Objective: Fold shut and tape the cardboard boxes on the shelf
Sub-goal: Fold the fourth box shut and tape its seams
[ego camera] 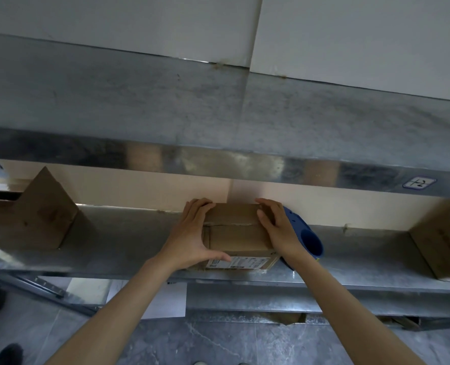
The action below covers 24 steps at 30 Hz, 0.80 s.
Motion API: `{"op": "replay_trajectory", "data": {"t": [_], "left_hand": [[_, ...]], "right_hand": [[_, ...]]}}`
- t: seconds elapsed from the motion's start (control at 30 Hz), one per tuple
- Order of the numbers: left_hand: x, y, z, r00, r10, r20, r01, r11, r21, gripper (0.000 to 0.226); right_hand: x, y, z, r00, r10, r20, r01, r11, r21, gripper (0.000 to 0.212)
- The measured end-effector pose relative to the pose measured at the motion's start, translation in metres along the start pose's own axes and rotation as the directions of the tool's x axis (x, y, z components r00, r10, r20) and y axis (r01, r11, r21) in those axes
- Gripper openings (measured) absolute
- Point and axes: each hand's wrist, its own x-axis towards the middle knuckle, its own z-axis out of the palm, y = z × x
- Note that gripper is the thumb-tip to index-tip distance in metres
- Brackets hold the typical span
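- Far left on the shelf stands an open box with one flap up. I judge it is waiting its turn, so I leave it alone.
- My left hand is spread wide over the left end of the middle box, with straight fingers across the top and the thumb along the front edge by the white label. It presses and clamps nothing.
- The middle box sits on the shelf near its front lip. Its flaps are down and a seam runs across the top. As I read it, the step is holding the flaps shut for taping. I would press evenly on both ends so the flap edges meet flush.
- My right hand rests on the right end of the top, fingers bent and their tips pushing down. It holds nothing.
- Just beside that hand lies a blue tape dispenser, touching or nearly touching the box. I would keep the left hand pressing while the right one reaches for it.
- Far right, another box sits well apart.
- Hard to make out: the left box's far side runs out of frame, and I cannot tell whether any tape is already on the seam. My right forearm covers part of the dispenser, the right box is cut by the frame edge, and the label text is too small to read.
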Motion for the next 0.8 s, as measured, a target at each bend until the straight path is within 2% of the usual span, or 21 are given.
{"op": "replay_trajectory", "data": {"t": [0.2,0.33,0.4,0.5,0.57,0.7,0.8], "left_hand": [[0.001,0.001,-0.004,0.999,0.022,0.03,-0.022,1.0,-0.008,0.127],[0.001,-0.001,-0.011,0.997,0.034,0.068,-0.033,0.999,-0.011,0.115],[0.001,-0.004,-0.018,0.998,0.035,0.057,-0.034,0.999,-0.014,0.101],[-0.003,-0.009,-0.028,1.0,0.015,0.015,-0.014,0.998,-0.056,0.071],[-0.009,-0.011,-0.029,1.0,-0.002,-0.02,0.0,0.998,-0.07,0.059],[-0.023,-0.002,-0.023,0.982,-0.062,-0.177,0.059,0.998,-0.023,0.048],[-0.033,0.014,-0.012,0.945,-0.126,-0.301,0.163,0.981,0.103,0.05]], "right_hand": [[0.003,0.002,-0.001,1.0,0.008,0.019,-0.008,1.0,0.002,0.026],[0.003,0.0,-0.005,0.999,0.033,0.009,-0.034,0.998,0.045,0.032],[0.001,0.0,-0.011,0.999,0.024,0.03,-0.024,1.0,0.009,0.034],[-0.002,-0.001,-0.019,0.997,-0.028,0.075,0.032,0.998,-0.052,0.037],[-0.003,-0.003,-0.023,0.992,-0.061,0.109,0.072,0.993,-0.099,0.036],[-0.001,-0.005,-0.028,0.972,-0.106,0.209,0.148,0.969,-0.196,0.039],[-0.001,-0.004,-0.03,0.939,-0.13,0.32,0.2,0.959,-0.198,0.045]]}}
